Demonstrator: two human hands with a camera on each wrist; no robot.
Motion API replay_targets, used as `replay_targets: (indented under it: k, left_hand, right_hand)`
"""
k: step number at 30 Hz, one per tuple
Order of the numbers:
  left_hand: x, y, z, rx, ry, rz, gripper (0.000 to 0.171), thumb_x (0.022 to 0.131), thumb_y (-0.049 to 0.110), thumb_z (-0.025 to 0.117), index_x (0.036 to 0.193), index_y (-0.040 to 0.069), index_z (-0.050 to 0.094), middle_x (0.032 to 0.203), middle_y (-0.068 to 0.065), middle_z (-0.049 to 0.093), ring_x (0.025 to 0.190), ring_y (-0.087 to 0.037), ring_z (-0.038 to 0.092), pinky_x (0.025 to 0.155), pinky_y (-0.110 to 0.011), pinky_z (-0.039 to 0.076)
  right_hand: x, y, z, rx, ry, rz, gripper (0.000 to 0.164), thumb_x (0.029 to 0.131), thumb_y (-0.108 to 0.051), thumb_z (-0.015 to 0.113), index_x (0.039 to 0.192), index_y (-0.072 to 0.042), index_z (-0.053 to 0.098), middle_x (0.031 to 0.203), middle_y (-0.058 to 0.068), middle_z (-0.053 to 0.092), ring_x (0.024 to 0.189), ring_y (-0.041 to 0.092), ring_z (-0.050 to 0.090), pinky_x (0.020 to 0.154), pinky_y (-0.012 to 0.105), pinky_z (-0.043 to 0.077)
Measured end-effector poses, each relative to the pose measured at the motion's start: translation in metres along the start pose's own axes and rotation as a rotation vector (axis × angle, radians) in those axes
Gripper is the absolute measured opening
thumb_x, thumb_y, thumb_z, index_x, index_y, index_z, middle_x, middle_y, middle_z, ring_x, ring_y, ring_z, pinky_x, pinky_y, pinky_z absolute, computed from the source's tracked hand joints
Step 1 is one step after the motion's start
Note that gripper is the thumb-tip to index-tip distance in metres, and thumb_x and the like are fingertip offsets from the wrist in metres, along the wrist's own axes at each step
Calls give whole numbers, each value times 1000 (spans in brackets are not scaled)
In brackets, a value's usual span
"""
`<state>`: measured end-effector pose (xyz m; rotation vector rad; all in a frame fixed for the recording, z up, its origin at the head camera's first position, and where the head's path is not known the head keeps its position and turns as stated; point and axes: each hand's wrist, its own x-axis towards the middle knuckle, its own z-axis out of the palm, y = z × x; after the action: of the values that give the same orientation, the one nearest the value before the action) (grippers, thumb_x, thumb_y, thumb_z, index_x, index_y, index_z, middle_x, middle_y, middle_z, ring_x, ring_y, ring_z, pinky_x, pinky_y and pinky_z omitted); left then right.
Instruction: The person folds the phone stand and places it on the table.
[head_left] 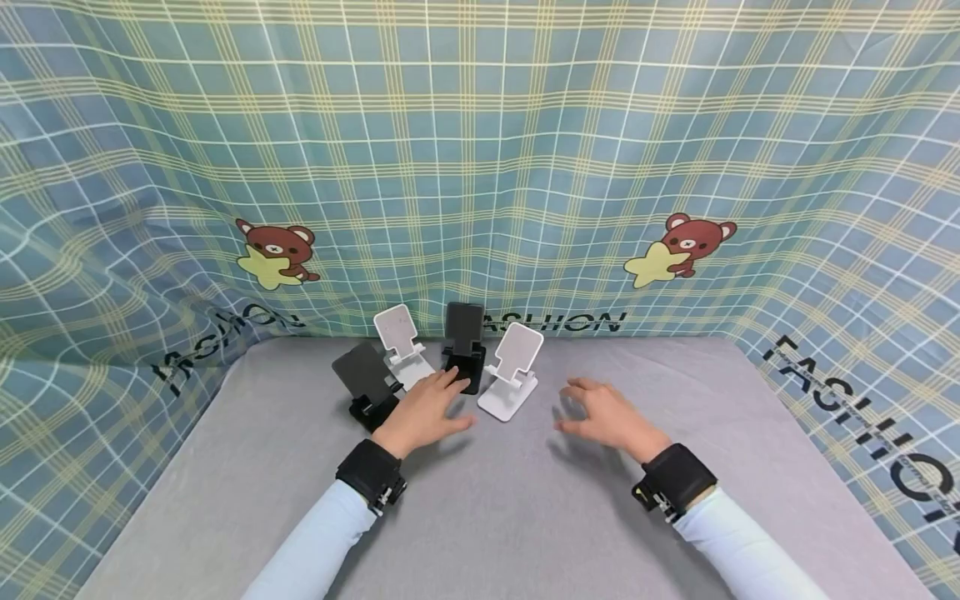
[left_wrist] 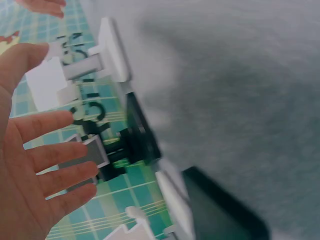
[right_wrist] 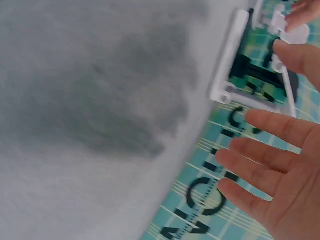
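Note:
Four folding phone stands sit in a row at the back of the grey table [head_left: 487, 517]: a black stand [head_left: 365, 379] at the left, a white stand [head_left: 400, 342], a second black stand [head_left: 465, 342] and a second white stand [head_left: 513, 371]. My left hand [head_left: 431, 408] hovers flat with spread fingers just in front of the middle black stand [left_wrist: 140, 137] and holds nothing. My right hand [head_left: 603, 412] is also flat and empty, over bare cloth to the right of the white stand [right_wrist: 240, 60]. Both wrist views are blurred.
A plaid blue-green cloth [head_left: 480, 167] with bear prints and lettering hangs behind and along both sides of the table. Grey cloth stretches from the stands to the near edge. Black wrist bands [head_left: 371, 475] sit on both light-blue sleeves.

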<state>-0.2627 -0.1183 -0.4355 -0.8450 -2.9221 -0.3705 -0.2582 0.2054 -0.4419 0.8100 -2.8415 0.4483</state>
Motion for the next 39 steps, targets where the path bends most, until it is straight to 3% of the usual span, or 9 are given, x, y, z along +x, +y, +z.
replay_targets:
  k: [11,18,23,26,31,35,39]
  left_hand:
    - [17,7,-33,-39,109,-5,53,90,46,60,129,10,58,134,-14,53,122,-31,52,101,-45,43]
    - [37,4,-51,-235,177,-47,44,95,38,55,132,13,55,133,-9,54,122,-28,52,99,-44,44]
    - [54,2,-48,-402,182,-95,50,96,36,54,140,14,45,139,-12,48,125,-31,49,101,-46,43]
    - [66,2,-37,-510,187,-113,50,96,31,55,141,13,43,137,-16,50,122,-32,51,100,-44,43]
    - [84,6,-11,-675,167,-171,52,96,28,56,144,16,38,137,-15,49,121,-30,51,99,-40,44]
    - [92,12,3,-753,121,-220,56,98,29,53,148,17,30,142,-16,43,127,-31,46,100,-41,43]
    - [98,17,11,-781,121,-217,56,98,26,52,148,11,30,142,-20,42,128,-34,45,99,-44,44]
  right_hand:
    - [19,-14,-47,35,31,17,48,84,-35,69,119,-3,63,127,20,56,112,37,57,95,52,46]
    - [37,-22,-65,5,79,75,42,87,-33,65,118,-5,64,118,15,60,102,33,60,89,51,48]
    - [50,-23,-64,73,73,187,50,89,-34,63,131,-8,55,129,16,53,111,35,56,93,55,44]
    - [58,-21,-54,181,95,259,60,88,-33,64,139,-6,45,136,19,46,118,38,51,96,56,43]
    - [69,-20,-30,488,163,429,74,87,-31,66,147,-5,30,143,25,38,124,41,46,98,54,43]
    - [73,-20,-9,733,213,554,77,88,-28,65,149,-6,24,139,27,43,121,41,49,95,50,46]
    - [76,-20,11,948,228,583,75,89,-23,65,149,-7,25,128,28,52,113,41,55,90,52,49]
